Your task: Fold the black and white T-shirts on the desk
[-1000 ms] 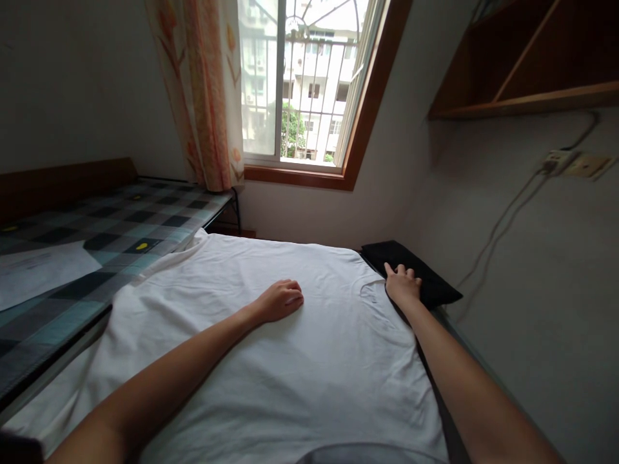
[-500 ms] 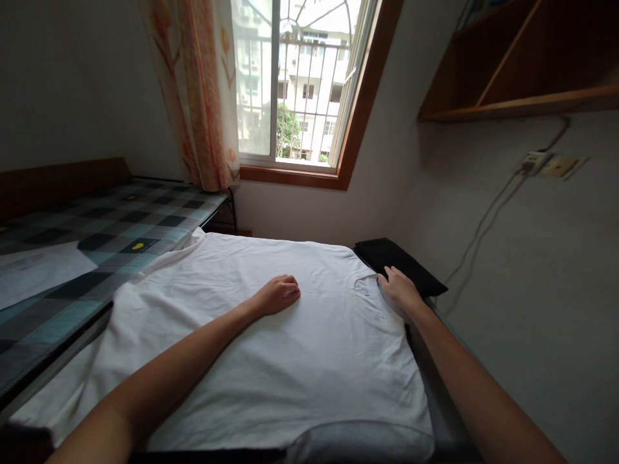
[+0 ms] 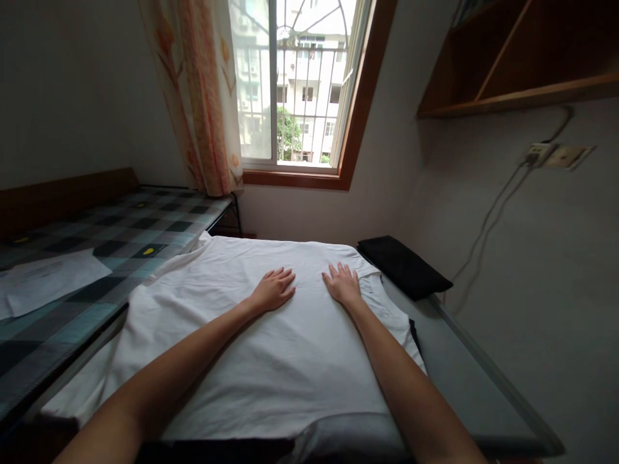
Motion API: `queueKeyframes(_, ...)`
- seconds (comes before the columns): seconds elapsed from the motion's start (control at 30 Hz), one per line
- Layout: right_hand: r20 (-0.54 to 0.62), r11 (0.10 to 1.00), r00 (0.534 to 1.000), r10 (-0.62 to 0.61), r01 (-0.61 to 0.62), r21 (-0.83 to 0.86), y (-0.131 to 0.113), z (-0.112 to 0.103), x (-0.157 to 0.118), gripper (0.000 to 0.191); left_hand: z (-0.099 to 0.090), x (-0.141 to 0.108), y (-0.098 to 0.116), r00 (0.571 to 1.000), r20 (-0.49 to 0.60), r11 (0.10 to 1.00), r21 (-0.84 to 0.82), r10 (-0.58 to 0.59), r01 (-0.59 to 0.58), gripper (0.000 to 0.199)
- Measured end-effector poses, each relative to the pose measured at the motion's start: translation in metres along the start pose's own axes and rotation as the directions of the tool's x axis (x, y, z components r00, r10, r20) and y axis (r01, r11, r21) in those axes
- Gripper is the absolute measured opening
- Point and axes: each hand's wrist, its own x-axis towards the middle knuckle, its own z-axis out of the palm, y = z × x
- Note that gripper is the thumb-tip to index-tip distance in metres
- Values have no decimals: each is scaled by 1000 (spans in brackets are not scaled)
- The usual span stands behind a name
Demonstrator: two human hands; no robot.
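Note:
A white T-shirt [image 3: 300,348] lies spread flat over a table, its neckline toward the right and its far edge below the window. My left hand [image 3: 274,289] rests palm down on the middle of the cloth, fingers stretched out. To its right, my right hand [image 3: 342,282] lies flat on the shirt with fingers spread, just left of the neckline. Neither hand grips the fabric. Part of the near side of the shirt is hidden under my forearms.
The grey table [image 3: 476,380] shows on the right, with a folded black item [image 3: 411,265] at its far end. A bed with a checked cover [image 3: 159,222] stands left, papers [image 3: 53,277] on it. Cables [image 3: 488,225] hang from a wall socket [image 3: 556,155] below a wooden shelf [image 3: 522,96].
My right hand has moved left from the neckline by the black item onto the shirt's middle and spread its fingers. The left hand's curled fingers have straightened out.

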Motion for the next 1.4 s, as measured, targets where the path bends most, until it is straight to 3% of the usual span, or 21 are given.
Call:
queueKeyframes(0.23,-61,1000,998,-12,11,-19,16,0,-6,59,-21,-33,-63,997,-8,990,118,-79,80,47)
queueKeyframes(0.43,-53,999,998,21,-22,-26,25,0,-2,59,-36,-62,-103,941,-50,929,153,-334,338,48)
queueKeyframes(1.13,-52,994,995,87,-90,-69,24,4,12,57,-34,-51,-112,927,34,924,96,-375,370,56)
queueKeyframes(1.4,-74,997,995,71,-73,-23,24,7,18,57,-33,-47,-118,936,1,933,85,-352,350,53)
